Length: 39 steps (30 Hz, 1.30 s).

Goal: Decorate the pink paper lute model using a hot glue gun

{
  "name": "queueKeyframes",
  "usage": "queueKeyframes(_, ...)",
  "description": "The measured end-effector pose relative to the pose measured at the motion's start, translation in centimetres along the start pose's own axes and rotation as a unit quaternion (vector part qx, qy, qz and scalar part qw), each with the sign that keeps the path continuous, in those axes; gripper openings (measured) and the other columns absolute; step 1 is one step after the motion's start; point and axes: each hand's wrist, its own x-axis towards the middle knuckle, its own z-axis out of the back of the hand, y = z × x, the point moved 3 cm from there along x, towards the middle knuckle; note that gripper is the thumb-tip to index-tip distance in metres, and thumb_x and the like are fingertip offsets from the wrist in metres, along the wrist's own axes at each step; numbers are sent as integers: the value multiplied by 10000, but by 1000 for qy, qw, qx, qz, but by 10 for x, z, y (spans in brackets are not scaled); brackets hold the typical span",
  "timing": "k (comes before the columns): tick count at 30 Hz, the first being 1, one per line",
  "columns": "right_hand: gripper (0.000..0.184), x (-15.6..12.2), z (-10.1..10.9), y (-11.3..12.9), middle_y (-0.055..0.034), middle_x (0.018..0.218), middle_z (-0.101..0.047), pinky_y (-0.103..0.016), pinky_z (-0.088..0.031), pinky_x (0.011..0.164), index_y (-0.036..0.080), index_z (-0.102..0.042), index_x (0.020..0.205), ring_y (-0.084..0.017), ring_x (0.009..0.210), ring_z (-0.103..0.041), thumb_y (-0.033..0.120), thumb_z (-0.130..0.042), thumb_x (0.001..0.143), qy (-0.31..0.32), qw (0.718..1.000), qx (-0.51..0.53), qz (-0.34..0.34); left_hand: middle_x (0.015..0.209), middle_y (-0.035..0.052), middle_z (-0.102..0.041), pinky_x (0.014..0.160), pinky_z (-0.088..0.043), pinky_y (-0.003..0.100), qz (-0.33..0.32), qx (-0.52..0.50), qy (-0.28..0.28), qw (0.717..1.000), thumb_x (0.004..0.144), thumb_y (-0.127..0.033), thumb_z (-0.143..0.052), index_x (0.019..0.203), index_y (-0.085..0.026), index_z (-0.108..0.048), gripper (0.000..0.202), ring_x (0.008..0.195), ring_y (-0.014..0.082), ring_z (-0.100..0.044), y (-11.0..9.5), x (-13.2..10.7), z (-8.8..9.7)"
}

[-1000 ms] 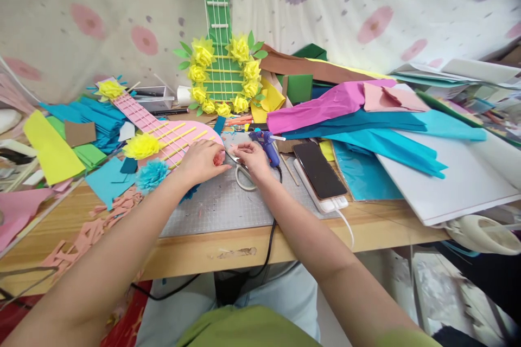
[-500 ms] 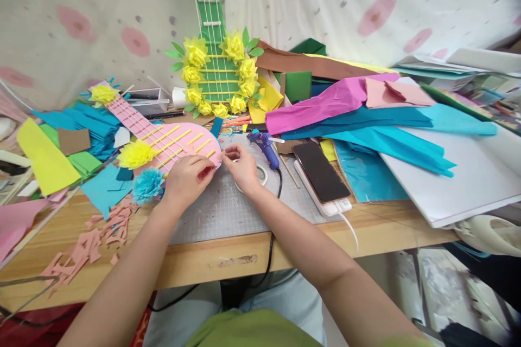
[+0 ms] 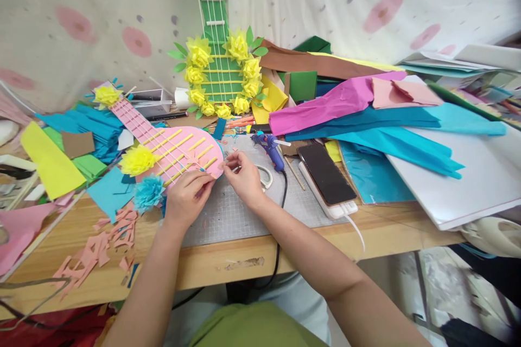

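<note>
1. Pink guitar [image 3: 179, 147], strung and crossed with yellow strips, lies on the wooden table [image 3: 211, 271], its rounded body partly over the grey mat [image 3: 244, 222] and its neck slanting away to the far left.
2. Left hand [image 3: 189, 192] rests at the near edge of the body, fingers curled, fingertips close to the thumb; whether they grip anything cannot be told.
3. Right hand [image 3: 244, 176] stands at the rounded end of the guitar, thumb and forefinger nearly together; any small piece between them is too small to tell.
4. Phone [image 3: 326, 173] lies on a white block [image 3: 345, 209], right of the mat's middle.
5. Glue gun [image 3: 271, 150], blue, lies beyond the right hand.
6. Yellow flower [image 3: 139, 160] sits at the guitar's left side; a blue flower [image 3: 148, 193] sits just nearer.
7. Scissors handle [image 3: 271, 176], pale, shows just beside the right hand.
8. Paper scraps [image 3: 97, 244], salmon, lie loosely left of the left forearm.
</note>
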Motion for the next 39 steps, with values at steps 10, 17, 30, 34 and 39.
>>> queueKeyframes(10, 148, -7, -6, -1, 25, 781, -670, -298, -460, 722, 228, -500, 847, -148, 738, -644, 235, -601, 740, -19, 998, -12, -50, 899, 39, -702, 830, -527, 319, 3, -3, -18, 1000, 802, -167, -597, 886, -203, -664, 113, 862, 154, -645, 1, -7, -1)
queueKeyframes(17, 190, -4, -9, -4, 35, 772, -678, -303, -462, 720, 233, -491, 850, -150, 728, -639, 275, -623, 721, -14, 998, -11, -67, 884, 42, -704, 833, -522, 316, 12, -11, -20, 1000, 808, -169, -590, 867, -195, -667, 101, 859, 153, -642, 0, -7, 1)
queueKeyframes(30, 225, -9, -14, -3, 17, 779, -696, -323, -477, 743, 234, -465, 870, -163, 757, -664, 263, -630, 719, 17, 997, -1, -76, 905, 42, -706, 848, -518, 331, 40, -14, -9, 999, 823, -191, -567, 882, -211, -675, 125, 883, 160, -645, -2, -6, 1)
queueKeyframes(34, 256, -7, -16, -8, 2, 797, -703, -321, -483, 748, 229, -460, 852, -165, 768, -667, 293, -656, 700, 39, 993, 58, -94, 903, 40, -706, 860, -516, 339, 31, -7, -12, 999, 818, -183, -577, 888, -213, -671, 122, 871, 159, -645, -2, -6, 1)
queueKeyframes(39, 248, -4, -13, -11, 11, 760, -705, -315, -489, 717, 225, -467, 850, -163, 732, -665, 247, -640, 674, 67, 986, 95, -120, 895, 43, -708, 849, -522, 328, 9, -6, -27, 1000, 800, -162, -602, 894, -198, -667, 120, 856, 155, -647, -3, -6, 2)
